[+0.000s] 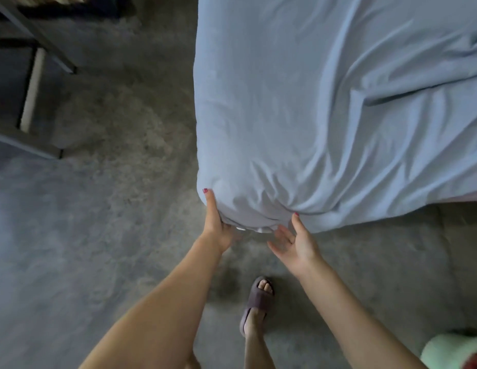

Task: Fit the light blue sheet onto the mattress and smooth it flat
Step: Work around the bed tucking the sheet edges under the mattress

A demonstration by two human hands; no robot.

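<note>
The light blue sheet (325,115) covers the mattress, which fills the upper right of the view. Folds run across it on the right, and it bunches at the near corner. My left hand (218,222) grips the sheet at that corner, thumb up along the left side and fingers tucked under the fabric. My right hand (293,241) is just below the corner's right side. Its fingers are spread and straight, and the thumb tip touches the sheet's lower edge. A thin pinkish strip of mattress (472,195) shows under the sheet's edge at the far right.
Grey carpet (112,209) covers the floor around the bed. Dark furniture with metal legs (32,75) stands at the upper left. My foot in a brown slipper (258,302) is below the corner. A pale green and red object (456,352) lies at the bottom right.
</note>
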